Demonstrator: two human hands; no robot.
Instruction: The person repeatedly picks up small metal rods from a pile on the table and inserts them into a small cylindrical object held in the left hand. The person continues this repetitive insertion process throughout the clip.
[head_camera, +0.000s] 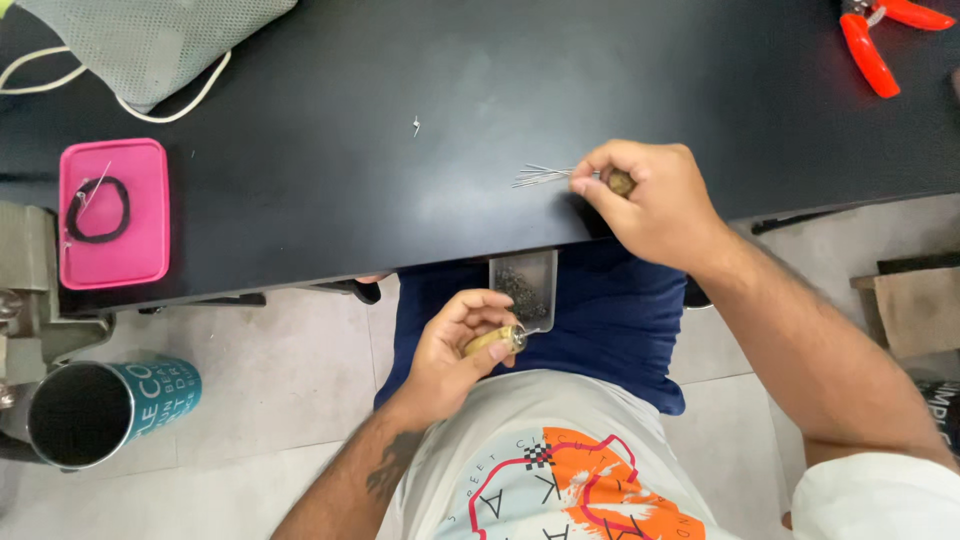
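Observation:
My right hand rests on the near edge of the black table. It grips a small brownish piece together with a bundle of thin metal wires that fan out to the left. My left hand is below the table over my lap, closed on a small brass-coloured cylinder with a shiny tip. Right beside that tip, a small clear tray of tiny dark bits sits on my blue-clad lap under the table edge.
A pink tray with a black loop lies at the table's left. Orange-handled pliers lie at the far right corner. A grey mesh bag is at the back left. A teal cup stands on the floor beside a vise.

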